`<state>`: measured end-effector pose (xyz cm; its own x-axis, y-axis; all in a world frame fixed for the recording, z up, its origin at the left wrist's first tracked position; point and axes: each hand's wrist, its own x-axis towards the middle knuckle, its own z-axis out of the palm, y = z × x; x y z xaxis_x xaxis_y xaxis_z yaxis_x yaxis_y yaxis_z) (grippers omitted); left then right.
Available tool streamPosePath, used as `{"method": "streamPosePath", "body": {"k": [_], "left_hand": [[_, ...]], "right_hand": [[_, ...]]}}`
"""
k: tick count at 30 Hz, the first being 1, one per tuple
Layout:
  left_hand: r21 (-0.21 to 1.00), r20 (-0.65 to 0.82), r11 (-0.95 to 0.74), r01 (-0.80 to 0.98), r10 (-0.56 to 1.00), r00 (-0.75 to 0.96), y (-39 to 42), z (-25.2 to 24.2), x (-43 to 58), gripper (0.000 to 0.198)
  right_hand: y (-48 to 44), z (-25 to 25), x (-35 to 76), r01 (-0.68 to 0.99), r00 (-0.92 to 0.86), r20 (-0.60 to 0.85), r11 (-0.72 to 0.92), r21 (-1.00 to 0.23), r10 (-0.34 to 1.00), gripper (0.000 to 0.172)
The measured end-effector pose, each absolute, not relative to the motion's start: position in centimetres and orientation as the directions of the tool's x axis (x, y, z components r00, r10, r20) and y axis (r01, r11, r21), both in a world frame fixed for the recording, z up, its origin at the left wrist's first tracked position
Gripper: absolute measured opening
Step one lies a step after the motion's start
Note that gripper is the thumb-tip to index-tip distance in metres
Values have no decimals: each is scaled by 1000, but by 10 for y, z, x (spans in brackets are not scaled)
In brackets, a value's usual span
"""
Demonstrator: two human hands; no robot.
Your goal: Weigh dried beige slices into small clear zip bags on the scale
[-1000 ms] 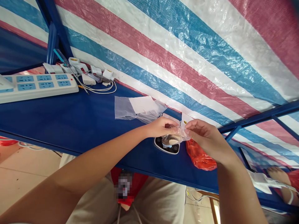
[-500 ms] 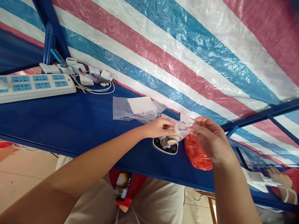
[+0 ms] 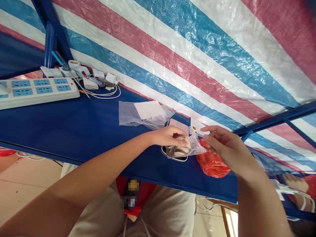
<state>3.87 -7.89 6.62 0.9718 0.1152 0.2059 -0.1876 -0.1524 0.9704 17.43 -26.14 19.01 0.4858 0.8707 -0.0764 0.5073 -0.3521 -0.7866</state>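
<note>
My left hand [image 3: 174, 136] is closed around a clear plastic bag [image 3: 196, 144] with brownish and pale contents that I cannot make out. It holds the bag over a small white-rimmed digital scale [image 3: 182, 159], hiding most of its dark panel. Just right of the bag's flared end, my right hand [image 3: 223, 144] has its fingers apart, with nothing visible between them. Below that hand lies a red plastic bag [image 3: 213, 164], its contents unclear. A white piece with a yellow mark [image 3: 195, 126] stands behind the scale.
On the blue table [image 3: 98, 131], a flat clear bag with white paper [image 3: 148, 110] lies at the back. A power strip [image 3: 39, 90], white plugs and cables [image 3: 90, 84] are at left. Striped sheeting [image 3: 158, 59] rises behind. Another person's hand [image 3: 295, 184] shows at far right.
My right hand has moved slightly right and its fingers have come apart from the bag's end. The bag's end now flares wider. My left hand keeps its hold.
</note>
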Motion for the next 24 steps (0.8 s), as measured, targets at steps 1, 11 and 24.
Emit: {"method": "streamPosePath", "body": {"k": [1,11,24], "left_hand": [[972,200,-149,-184,98,975,-80,66,39,55],[974,168,-158,-163,16,986,-83,71,35,58],[982,147,-124,-143,21,989,-85,72,36,51]], "right_hand": [[-260,190,173,491,497,-20,-300,-818,868,35],[-250,190,168,134,588,25,-67,-989,808,16],[-255,190,183,235,634,80,-93,-968,769,24]]}}
